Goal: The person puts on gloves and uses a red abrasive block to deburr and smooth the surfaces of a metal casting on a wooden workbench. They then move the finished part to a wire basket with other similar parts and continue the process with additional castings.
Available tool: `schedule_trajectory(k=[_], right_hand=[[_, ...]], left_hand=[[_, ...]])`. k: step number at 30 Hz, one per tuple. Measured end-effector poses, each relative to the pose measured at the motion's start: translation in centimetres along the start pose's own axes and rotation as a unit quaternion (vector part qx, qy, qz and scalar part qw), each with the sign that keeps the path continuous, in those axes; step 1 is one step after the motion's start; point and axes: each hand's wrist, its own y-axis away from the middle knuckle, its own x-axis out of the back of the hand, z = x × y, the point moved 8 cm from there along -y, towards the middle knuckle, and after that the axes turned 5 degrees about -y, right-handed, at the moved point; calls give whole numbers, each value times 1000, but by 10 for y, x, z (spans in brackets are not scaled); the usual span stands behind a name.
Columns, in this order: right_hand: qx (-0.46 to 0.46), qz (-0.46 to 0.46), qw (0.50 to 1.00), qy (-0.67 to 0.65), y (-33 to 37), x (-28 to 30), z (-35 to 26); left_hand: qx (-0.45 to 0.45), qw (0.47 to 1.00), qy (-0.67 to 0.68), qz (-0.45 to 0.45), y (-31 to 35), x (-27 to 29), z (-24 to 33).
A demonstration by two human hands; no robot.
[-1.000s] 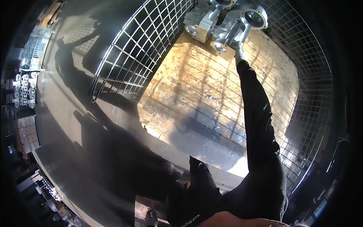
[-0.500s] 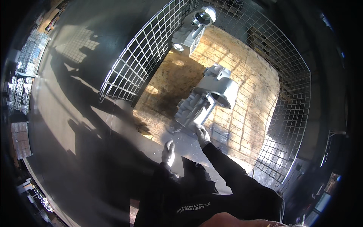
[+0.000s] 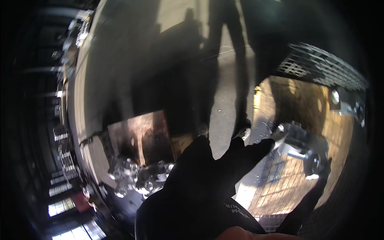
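A grey cast-metal housing (image 3: 300,138) with a round ring-shaped opening lies over the wooden board at the right, blurred by motion. My left hand (image 3: 280,135) is closed on its near left end. My right arm reaches up from the lower right, and my right hand (image 3: 327,165) is beside the ring end, dark and smeared, so its fingers cannot be made out. Whether the housing rests on the board or is slightly raised, I cannot tell. A second grey casting (image 3: 350,107) is at the far right.
The wooden board (image 3: 264,196) has wire mesh walls (image 3: 328,64) around it. At left, several shiny metal castings (image 3: 148,186) sit beside a brown panel (image 3: 138,136). My two shoes (image 3: 245,133) stand on the grey floor between. Long shadows cross the floor.
The view has swung left, bringing the castings at left into sight. My left hand has gone from apart to the housing's near end; my right hand has moved from there to the ring end.
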Motion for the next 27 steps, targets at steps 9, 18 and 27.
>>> schedule_trajectory(k=[9,18,27], right_hand=[[92,-80,968,219,82,-156,-76],[16,-323,942,87,414,-527,-74],[-285,-680,674,50,743,-877,111]], left_hand=[[72,995,70,29,50,117,-18],[130,961,170,174,194,350,-241],[194,820,-97,529,516,721,-463]])
